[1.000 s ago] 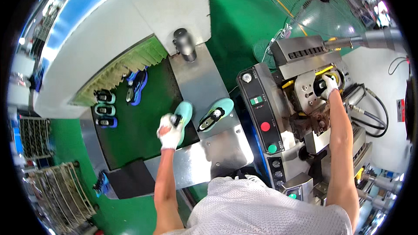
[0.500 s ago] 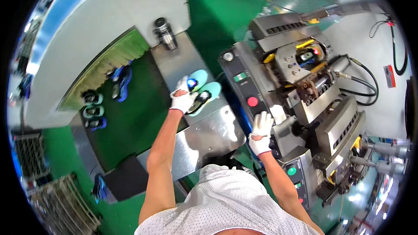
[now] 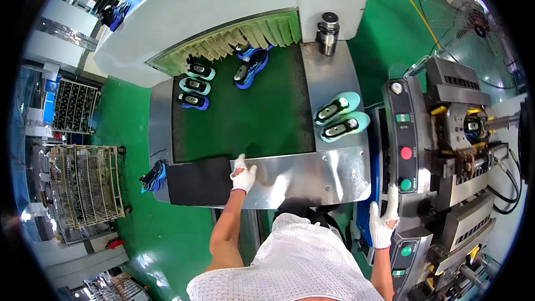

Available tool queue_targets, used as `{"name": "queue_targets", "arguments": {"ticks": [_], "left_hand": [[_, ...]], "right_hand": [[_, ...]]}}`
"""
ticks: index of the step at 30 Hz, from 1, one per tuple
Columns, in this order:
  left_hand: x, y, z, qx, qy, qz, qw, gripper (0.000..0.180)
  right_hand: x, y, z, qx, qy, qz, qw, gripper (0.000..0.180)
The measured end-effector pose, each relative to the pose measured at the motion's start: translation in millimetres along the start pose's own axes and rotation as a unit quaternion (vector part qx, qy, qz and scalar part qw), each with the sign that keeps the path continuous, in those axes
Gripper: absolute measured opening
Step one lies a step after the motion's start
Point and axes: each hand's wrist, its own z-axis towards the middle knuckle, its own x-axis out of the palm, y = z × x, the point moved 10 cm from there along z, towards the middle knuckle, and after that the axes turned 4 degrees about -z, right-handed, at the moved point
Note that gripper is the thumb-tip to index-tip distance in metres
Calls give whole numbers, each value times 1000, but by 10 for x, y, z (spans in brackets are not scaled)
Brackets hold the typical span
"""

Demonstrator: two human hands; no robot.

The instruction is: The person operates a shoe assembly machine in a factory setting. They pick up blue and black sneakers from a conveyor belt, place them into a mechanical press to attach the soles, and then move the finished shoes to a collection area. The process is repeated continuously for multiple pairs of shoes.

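Note:
My left hand (image 3: pixel 243 177), in a white glove, is over the steel ledge (image 3: pixel 290 175) beside a black mat (image 3: pixel 199 181). Its fingers are apart and nothing is in them. On the right, my gloved right hand (image 3: pixel 383 227) is at the edge of the press machine's panel, below a green button (image 3: pixel 405 184). Fingers stretched and thumb spread, it holds nothing. Two turquoise shoes (image 3: pixel 345 126) rest side by side on the steel plate right of the green conveyor belt (image 3: pixel 251 128), apart from both hands.
Three shoes (image 3: pixel 195 85) stand in a row at the belt's left, with blue shoes (image 3: pixel 252 69) near the bristle curtain (image 3: pixel 239 36). A steel flask (image 3: pixel 328 33) stands at the back right. The press (image 3: pixel 465 134) holds a shoe. Wire carts (image 3: pixel 86 184) are at left.
The view has turned left. My left hand has left the turquoise shoes and moved to the ledge by the black mat. My right hand has moved nearer to me along the panel.

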Motion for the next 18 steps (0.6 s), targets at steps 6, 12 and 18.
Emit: {"name": "queue_targets", "arguments": {"ticks": [6,12,18], "left_hand": [[-1122,872,1435,-90,-129,10,988,84],[-2203,1306,3070,-14,-259,19,966,85],[-2248,1161,3389,82,-195,15,977,27]], "right_hand": [[647,-933,-653,196,31,-18,980,65],[1040,-1584,-1715,356,224,-240,875,67],[1297,-1256,-1697,366,282,-251,850,68]]}}
